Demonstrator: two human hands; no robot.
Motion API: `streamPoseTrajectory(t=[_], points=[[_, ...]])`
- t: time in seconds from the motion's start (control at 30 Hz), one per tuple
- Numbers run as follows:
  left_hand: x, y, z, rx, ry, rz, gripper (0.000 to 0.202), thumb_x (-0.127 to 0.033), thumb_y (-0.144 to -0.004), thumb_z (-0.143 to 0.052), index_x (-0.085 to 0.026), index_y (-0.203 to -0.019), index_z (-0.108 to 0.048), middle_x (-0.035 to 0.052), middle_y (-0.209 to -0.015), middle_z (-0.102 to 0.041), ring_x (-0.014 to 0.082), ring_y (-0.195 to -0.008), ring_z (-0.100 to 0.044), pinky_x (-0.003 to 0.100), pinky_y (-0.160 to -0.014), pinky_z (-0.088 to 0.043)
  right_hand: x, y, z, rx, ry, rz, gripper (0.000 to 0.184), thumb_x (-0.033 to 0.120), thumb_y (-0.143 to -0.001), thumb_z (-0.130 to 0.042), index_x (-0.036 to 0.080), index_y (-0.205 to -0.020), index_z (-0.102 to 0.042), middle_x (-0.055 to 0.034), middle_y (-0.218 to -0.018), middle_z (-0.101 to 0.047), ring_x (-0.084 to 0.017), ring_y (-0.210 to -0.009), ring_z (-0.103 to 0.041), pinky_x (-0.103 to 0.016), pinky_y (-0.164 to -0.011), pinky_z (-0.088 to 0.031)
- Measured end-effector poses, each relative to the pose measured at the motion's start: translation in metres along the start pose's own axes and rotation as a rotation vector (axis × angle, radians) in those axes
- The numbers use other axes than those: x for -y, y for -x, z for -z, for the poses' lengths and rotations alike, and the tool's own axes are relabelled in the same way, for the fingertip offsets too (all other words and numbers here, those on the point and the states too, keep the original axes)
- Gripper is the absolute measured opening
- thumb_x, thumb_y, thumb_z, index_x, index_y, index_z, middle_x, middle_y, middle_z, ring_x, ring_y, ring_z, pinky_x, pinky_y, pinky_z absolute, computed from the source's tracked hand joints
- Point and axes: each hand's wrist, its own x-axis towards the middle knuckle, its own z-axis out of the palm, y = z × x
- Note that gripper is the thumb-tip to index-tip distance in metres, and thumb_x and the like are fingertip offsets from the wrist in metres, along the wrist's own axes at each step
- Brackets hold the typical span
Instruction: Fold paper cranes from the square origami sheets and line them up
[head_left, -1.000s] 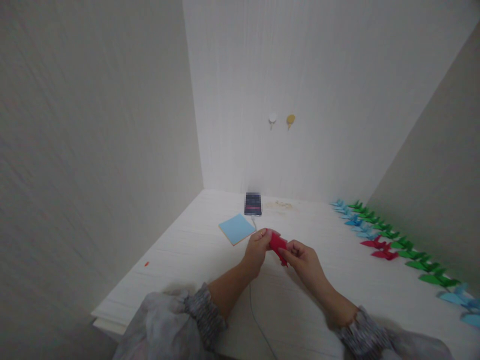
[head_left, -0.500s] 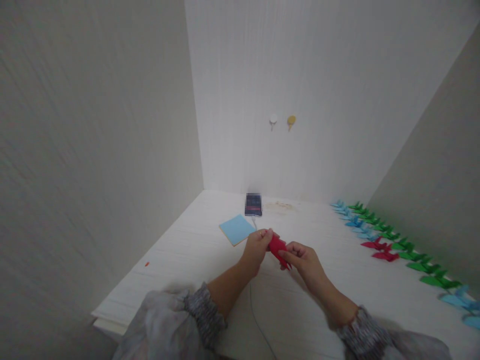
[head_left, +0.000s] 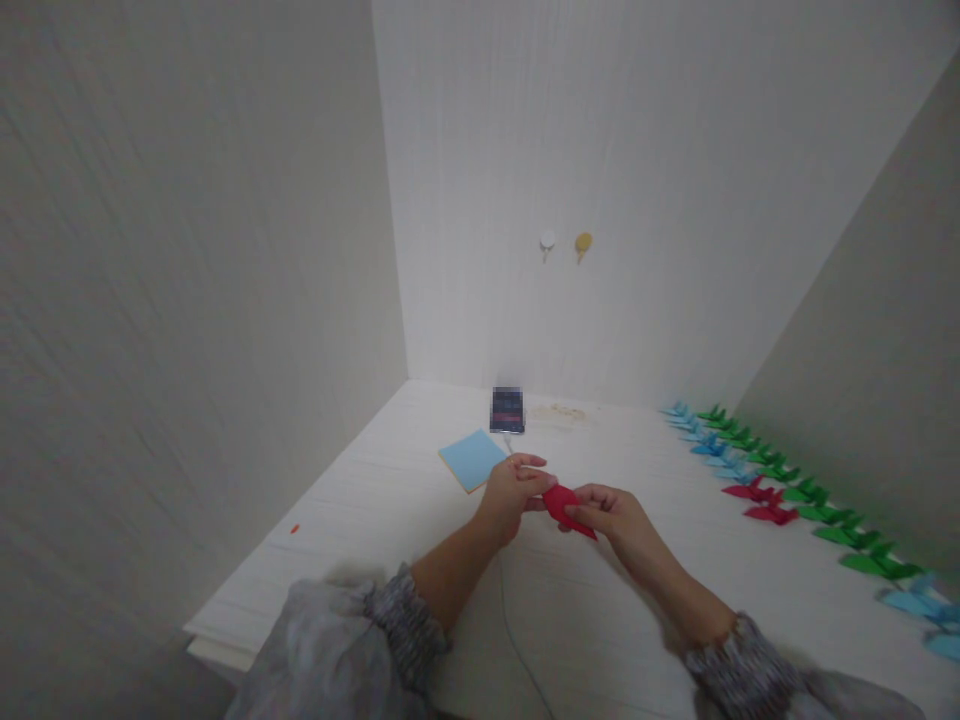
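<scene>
Small folded red paper piece between both hands, over white wood-grain worktop. Long axis slants from left hand down toward right hand. Right grip pinches it, thumb uppermost; left touches its upper-left end, pinch unclear. Underside hidden, creases indistinct.

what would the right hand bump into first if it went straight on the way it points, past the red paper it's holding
Likely the left hand, just beyond the red folded paper that the right hand pinches, though depth is hard to judge here.
</scene>
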Motion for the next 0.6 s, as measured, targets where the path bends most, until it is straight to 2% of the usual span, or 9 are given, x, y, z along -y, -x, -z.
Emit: streamPoseTrajectory(t=[0.17,0.3,0.37,0.5,0.6], points=[[0.0030,-0.0003,0.0023,0.110,-0.130,0.069,0.037,-0.015,-0.047,-0.070,-0.012,-0.078,-0.052,0.0011,-0.065,-0.058,0.0107,-0.054,-0.054,0.026,-0.053,-0.045,-0.0012,-0.0029,0.0100,0.086,-0.055,-0.028,0.025,0.020,-0.057,-0.064,0.013,-0.079,-0.056,-0.0033,-0.065,-0.066,-0.014,-0.057,-0.059,-0.026,-0.058,-0.043],[0.0041,0.0003,0.0029,0.185,-0.217,0.068,0.036,-0.014,-0.043,-0.071,-0.011,-0.075,-0.053,0.0000,-0.058,-0.057,0.0098,-0.048,-0.053,0.025,-0.050,-0.044,-0.0011,-0.0031,0.0107,0.130,0.014,-0.027,0.030,0.023,-0.056,-0.066,0.014,-0.082,-0.055,0.0005,-0.055,-0.063,-0.014,-0.052,-0.058,-0.026,-0.053,-0.043],[0.0037,0.0000,0.0032,0.159,-0.209,0.048,0.036,-0.014,-0.043,-0.071,-0.011,-0.074,-0.053,0.0001,-0.058,-0.057,0.0102,-0.048,-0.053,0.024,-0.050,-0.043,0.0002,-0.0032,0.0097,0.131,0.041,-0.010,0.030,0.028,-0.059,-0.064,0.014,-0.083,-0.055,-0.0006,-0.057,-0.063,-0.015,-0.053,-0.058,-0.028,-0.055,-0.044],[0.0050,-0.0025,0.0035,0.077,-0.161,-0.004,0.037,-0.015,-0.045,-0.071,-0.012,-0.076,-0.051,0.0002,-0.061,-0.058,0.0111,-0.050,-0.054,0.025,-0.051,-0.044,0.0016,-0.0046,0.0084,0.099,-0.008,0.040,0.032,0.032,-0.058,-0.065,0.015,-0.083,-0.056,-0.0043,-0.075,-0.064,-0.016,-0.065,-0.059,-0.031,-0.064,-0.046],[0.0073,-0.0041,0.0036,0.068,-0.113,-0.013,0.037,-0.016,-0.045,-0.071,-0.013,-0.076,-0.051,0.0003,-0.063,-0.059,0.0119,-0.053,-0.056,0.026,-0.054,-0.045,0.0017,-0.0055,0.0089,0.042,0.000,0.074,0.030,0.031,-0.056,-0.066,0.015,-0.080,-0.057,-0.0037,-0.073,-0.064,-0.016,-0.062,-0.059,-0.030,-0.061,-0.046]])
